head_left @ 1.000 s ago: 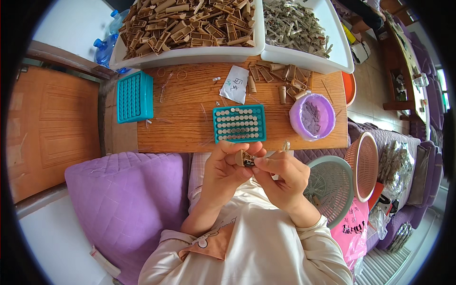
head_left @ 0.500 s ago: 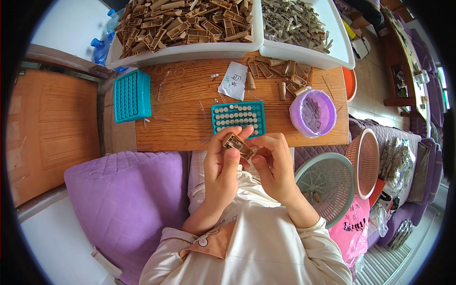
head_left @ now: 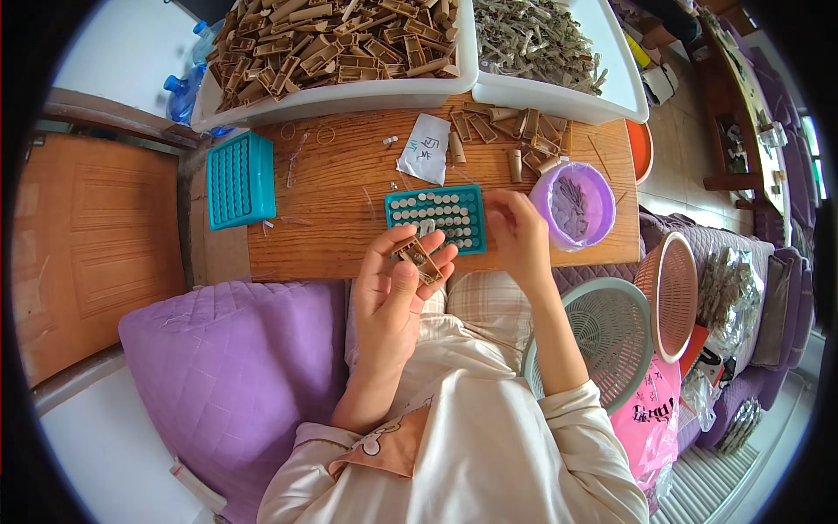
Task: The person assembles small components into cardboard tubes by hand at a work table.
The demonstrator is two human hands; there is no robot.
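Note:
My left hand [head_left: 394, 293] holds a small brown plastic casing [head_left: 419, 259] with its hollow side up; some small parts show inside it, too small to name. My right hand [head_left: 521, 237] is over the table edge, between a teal tray [head_left: 479, 229] and a purple-lined bin [head_left: 605, 234]. Its fingers are curled together, and whatever they may hold is hidden. Rows of small round silvery discs [head_left: 429, 212] fill much of the tray, just beyond my left hand.
A white tub [head_left: 367, 88] of brown casings and another white tub [head_left: 559, 102] of greyish clear parts stand at the back. Loose casings [head_left: 532, 131] lie before them. A second teal tray stack [head_left: 240, 179] stands left. Baskets [head_left: 602, 336] are at my right, a purple cushion [head_left: 236, 358] at my left.
My right hand has left the casing and moved right and away from me, to beside the teal tray. My left hand keeps the casing, slightly lower and further left.

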